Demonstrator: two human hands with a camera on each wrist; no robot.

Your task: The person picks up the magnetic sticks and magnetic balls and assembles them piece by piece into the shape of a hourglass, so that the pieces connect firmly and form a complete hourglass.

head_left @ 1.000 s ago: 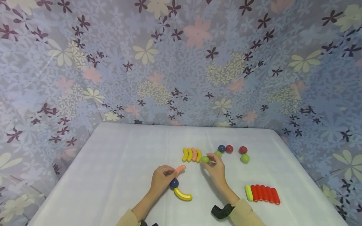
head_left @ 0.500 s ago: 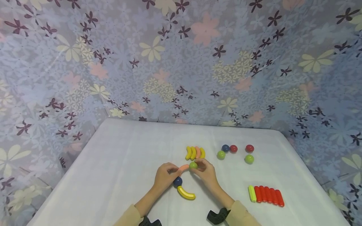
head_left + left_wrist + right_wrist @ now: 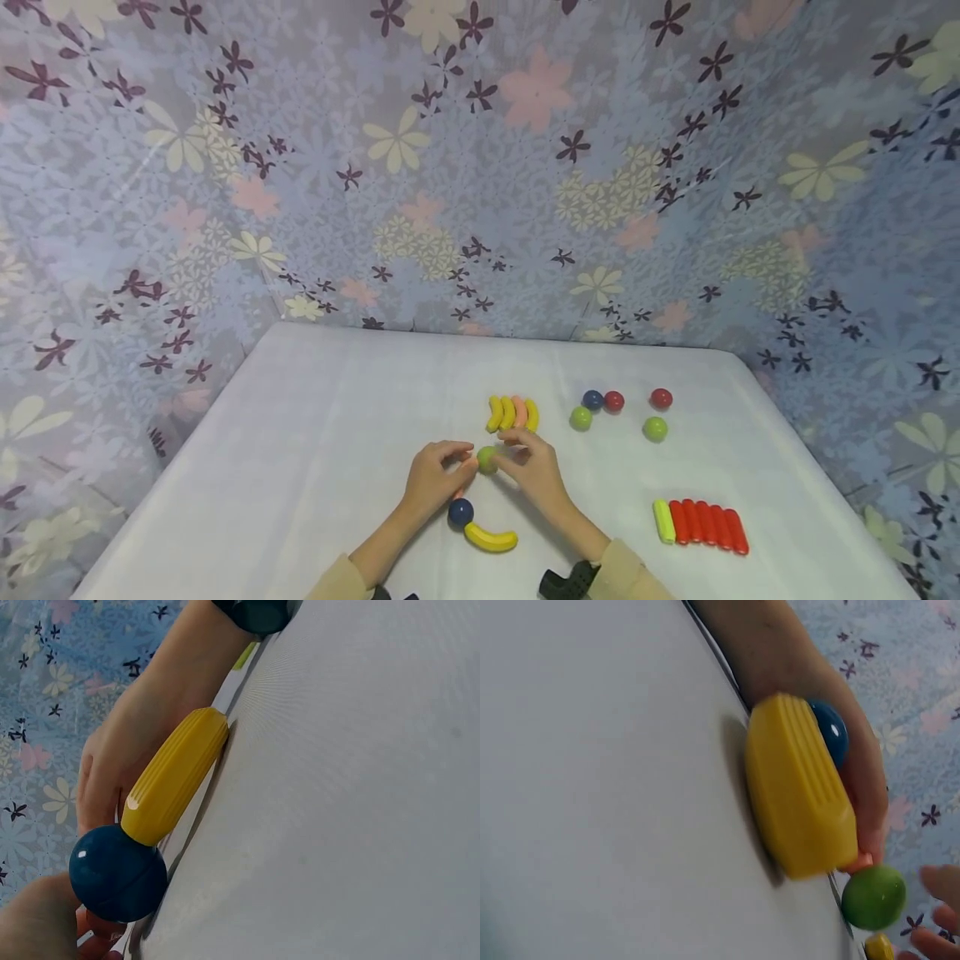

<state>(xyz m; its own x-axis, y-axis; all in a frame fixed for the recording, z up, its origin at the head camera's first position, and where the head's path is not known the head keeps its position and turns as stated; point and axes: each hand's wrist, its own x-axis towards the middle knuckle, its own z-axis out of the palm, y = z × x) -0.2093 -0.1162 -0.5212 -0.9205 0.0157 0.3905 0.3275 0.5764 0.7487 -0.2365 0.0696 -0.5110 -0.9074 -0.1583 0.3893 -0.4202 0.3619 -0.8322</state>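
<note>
My left hand pinches a salmon curved, banana-shaped piece, mostly hidden behind the fingers. A dark blue ball sits at that piece's near end. From the ball a yellow toy banana curves off to the right, also large in the left wrist view. At the far end of the salmon piece is a green ball. My right hand is beside this ball with thumb and fingers spread; the right wrist view shows a small gap between fingertips and green ball.
Behind the hands lies a row of yellow and salmon curved pieces. Further right are a blue ball, red balls and green balls. Red sticks and one lime stick line up at the right on the white table.
My right hand has brought the green ball left and nearer, up to the salmon piece, and its fingers have spread from the ball. My left hand stays at the salmon piece.
</note>
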